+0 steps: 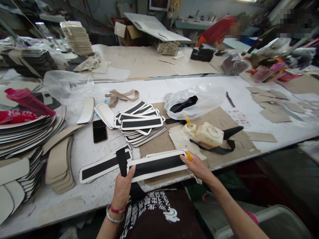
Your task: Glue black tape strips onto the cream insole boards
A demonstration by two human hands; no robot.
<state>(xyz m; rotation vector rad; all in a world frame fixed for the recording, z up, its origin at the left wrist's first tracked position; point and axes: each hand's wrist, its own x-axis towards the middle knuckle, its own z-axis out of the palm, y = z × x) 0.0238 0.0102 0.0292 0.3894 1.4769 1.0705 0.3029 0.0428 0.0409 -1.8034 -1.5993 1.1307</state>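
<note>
A long white piece with a black centre strip [157, 166] is held between my two hands over the table's front edge. My left hand [123, 187] grips its left end, thumb on top, with a black strap [121, 161] beside the fingers. At the right end, my right hand [196, 166] is closed on the piece, and a yellow-orange tool [189, 156] sticks out from that hand. Similar pieces [103, 167] lie to the left, and a pile of them [142, 122] is behind.
A phone [100, 131] lies left of the pile. Stacked curved panels [59, 166] fill the left side. Right of centre are a stained cream container [209, 134] and a plastic bag [194, 101]. Another person in a red top [215, 31] is across the table.
</note>
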